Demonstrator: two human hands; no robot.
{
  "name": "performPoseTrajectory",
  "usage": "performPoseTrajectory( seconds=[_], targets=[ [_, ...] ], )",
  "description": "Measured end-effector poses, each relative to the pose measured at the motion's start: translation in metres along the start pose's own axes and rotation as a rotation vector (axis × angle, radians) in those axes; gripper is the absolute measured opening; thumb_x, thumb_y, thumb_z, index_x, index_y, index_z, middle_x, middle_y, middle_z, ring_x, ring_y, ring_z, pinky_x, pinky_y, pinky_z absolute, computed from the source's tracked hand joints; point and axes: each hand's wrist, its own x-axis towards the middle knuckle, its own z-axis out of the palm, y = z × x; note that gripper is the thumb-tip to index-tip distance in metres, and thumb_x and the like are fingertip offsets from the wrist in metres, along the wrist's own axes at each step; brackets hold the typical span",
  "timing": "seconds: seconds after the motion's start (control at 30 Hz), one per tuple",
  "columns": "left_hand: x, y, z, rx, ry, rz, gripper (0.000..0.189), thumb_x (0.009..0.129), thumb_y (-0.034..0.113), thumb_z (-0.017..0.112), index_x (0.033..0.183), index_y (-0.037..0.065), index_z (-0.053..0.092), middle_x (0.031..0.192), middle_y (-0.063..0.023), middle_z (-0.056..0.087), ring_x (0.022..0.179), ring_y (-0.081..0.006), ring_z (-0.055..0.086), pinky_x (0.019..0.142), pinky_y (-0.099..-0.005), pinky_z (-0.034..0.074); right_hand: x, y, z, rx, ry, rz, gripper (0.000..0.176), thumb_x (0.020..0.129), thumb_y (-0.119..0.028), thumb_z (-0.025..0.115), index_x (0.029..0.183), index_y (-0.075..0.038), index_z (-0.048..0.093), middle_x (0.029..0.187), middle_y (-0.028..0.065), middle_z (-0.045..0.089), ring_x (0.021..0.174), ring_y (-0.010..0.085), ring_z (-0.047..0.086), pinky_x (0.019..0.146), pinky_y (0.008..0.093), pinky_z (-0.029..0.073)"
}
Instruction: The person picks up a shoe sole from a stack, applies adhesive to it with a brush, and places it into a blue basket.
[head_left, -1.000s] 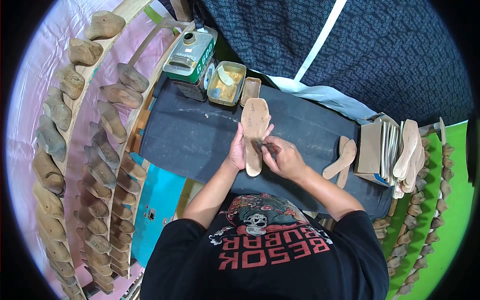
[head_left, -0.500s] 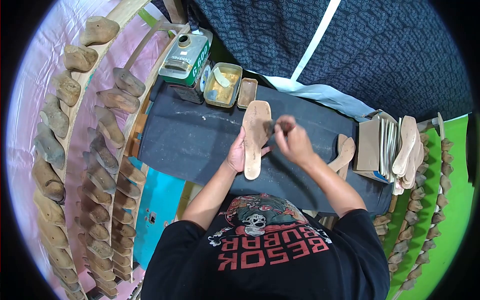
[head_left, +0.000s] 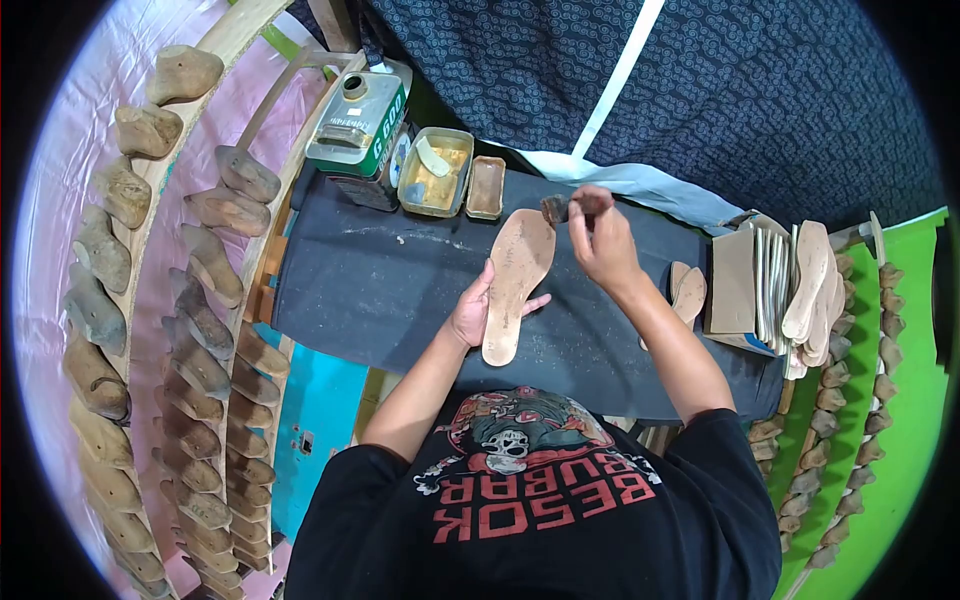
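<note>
A tan insole (head_left: 519, 275) lies across my left hand (head_left: 474, 308), its broad end pointing away from me. My thumb presses on its left edge, and the fingers reach beneath it and show at its right side. In my right hand (head_left: 606, 240) is a short dark brown brush (head_left: 556, 208), pinched between thumb and fingers. The brush's tip is just beside the upper right edge of the insole. Part of the brush is hidden by my fingers.
A G 600 metal can (head_left: 361, 125), a glue-stained tub (head_left: 436, 201) and a small tray (head_left: 486, 188) stand at the back left of the dark table (head_left: 350, 270). More insoles (head_left: 689, 292) lie to the right by a cardboard box (head_left: 731, 280). Wooden lasts (head_left: 212, 265) line the left racks.
My right hand has moved up and away from me with the brush, from beside the insole's middle to its upper right edge. The insole has tilted slightly in my left hand.
</note>
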Motion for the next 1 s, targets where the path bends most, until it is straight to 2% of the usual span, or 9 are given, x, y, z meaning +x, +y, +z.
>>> performPoseTrajectory(
  seconds=[0.13, 0.2, 0.27, 0.43, 0.47, 0.67, 0.73, 0.9, 1.0],
  targets=[
    [0.002, 0.002, -0.002, -0.031, 0.031, 0.019, 0.063, 0.106, 0.054, 0.04, 0.158, 0.018, 0.033, 0.155, -0.0035, 0.046, 0.143, -0.0221, 0.043, 0.12, -0.0584, 0.031, -0.024, -0.013, 0.006, 0.006, -0.079, -0.065, 0.015, 0.094, -0.008, 0.064, 0.106, 0.001, 0.06, 0.088, 0.0198, 0.067, 0.078, 0.0376, 0.069, 0.07, 0.0429, 0.054],
    [0.002, 0.005, -0.012, 0.019, 0.081, 0.021, 0.063, 0.106, 0.055, 0.041, 0.156, 0.018, 0.037, 0.153, -0.0034, 0.048, 0.139, -0.0214, 0.048, 0.115, -0.0506, 0.041, -0.038, -0.025, 0.008, 0.012, -0.154, -0.098, 0.015, 0.091, -0.008, 0.066, 0.103, 0.0, 0.061, 0.089, 0.0179, 0.067, 0.079, 0.0366, 0.068, 0.072, 0.0432, 0.055],
    [0.003, 0.008, -0.021, 0.029, 0.078, 0.016, 0.062, 0.106, 0.055, 0.04, 0.156, 0.018, 0.037, 0.152, -0.003, 0.049, 0.139, -0.0223, 0.048, 0.115, -0.0504, 0.041, -0.045, -0.028, 0.012, 0.018, -0.171, -0.198, 0.015, 0.09, -0.008, 0.067, 0.102, -0.001, 0.061, 0.089, 0.017, 0.066, 0.079, 0.0376, 0.067, 0.073, 0.0438, 0.054],
    [0.001, 0.008, -0.006, 0.063, 0.084, -0.001, 0.061, 0.106, 0.055, 0.038, 0.155, 0.019, 0.038, 0.153, -0.0027, 0.049, 0.14, -0.0232, 0.048, 0.115, -0.0518, 0.041, -0.032, -0.022, 0.007, -0.021, -0.138, -0.196, 0.015, 0.09, -0.009, 0.066, 0.101, -0.001, 0.058, 0.09, 0.0173, 0.066, 0.081, 0.0382, 0.067, 0.074, 0.0445, 0.054],
    [0.002, 0.007, -0.005, 0.035, 0.058, 0.007, 0.061, 0.107, 0.055, 0.036, 0.156, 0.019, 0.036, 0.155, -0.0035, 0.047, 0.143, -0.0235, 0.045, 0.12, -0.0552, 0.034, -0.028, -0.02, 0.006, -0.043, -0.124, -0.208, 0.015, 0.091, -0.009, 0.066, 0.101, -0.001, 0.058, 0.09, 0.0174, 0.066, 0.081, 0.0383, 0.067, 0.074, 0.0445, 0.054],
    [-0.004, 0.0, -0.001, -0.016, 0.036, 0.006, 0.062, 0.107, 0.053, 0.039, 0.158, 0.019, 0.032, 0.156, -0.0026, 0.045, 0.147, -0.0214, 0.039, 0.123, -0.0574, 0.025, -0.013, -0.013, 0.005, -0.05, -0.031, -0.234, 0.015, 0.092, -0.009, 0.064, 0.102, -0.001, 0.057, 0.088, 0.0167, 0.065, 0.078, 0.0389, 0.065, 0.072, 0.0454, 0.053],
    [-0.007, 0.001, 0.002, -0.02, 0.055, 0.012, 0.061, 0.107, 0.053, 0.039, 0.158, 0.019, 0.034, 0.155, -0.003, 0.046, 0.145, -0.0213, 0.04, 0.123, -0.057, 0.026, -0.012, -0.015, 0.003, -0.012, -0.009, -0.095, 0.014, 0.094, -0.01, 0.062, 0.103, -0.001, 0.056, 0.085, 0.0175, 0.065, 0.076, 0.0394, 0.065, 0.07, 0.0459, 0.053],
    [-0.009, 0.01, 0.004, 0.031, 0.099, 0.091, 0.061, 0.106, 0.053, 0.04, 0.155, 0.017, 0.038, 0.152, -0.0042, 0.05, 0.141, -0.021, 0.046, 0.12, -0.0559, 0.031, -0.042, -0.036, 0.008, 0.057, -0.112, -0.06, 0.016, 0.094, -0.009, 0.064, 0.106, -0.002, 0.057, 0.081, 0.018, 0.065, 0.074, 0.0381, 0.067, 0.068, 0.0451, 0.054],
    [-0.004, 0.016, -0.034, -0.088, -0.129, -0.005, 0.061, 0.107, 0.053, 0.04, 0.155, 0.015, 0.039, 0.151, -0.0062, 0.051, 0.141, -0.0228, 0.046, 0.121, -0.0559, 0.031, -0.051, -0.05, 0.004, 0.055, -0.235, -0.146, 0.012, 0.095, -0.009, 0.063, 0.103, -0.001, 0.058, 0.082, 0.0172, 0.065, 0.074, 0.0373, 0.067, 0.068, 0.0434, 0.054]
  ],
)
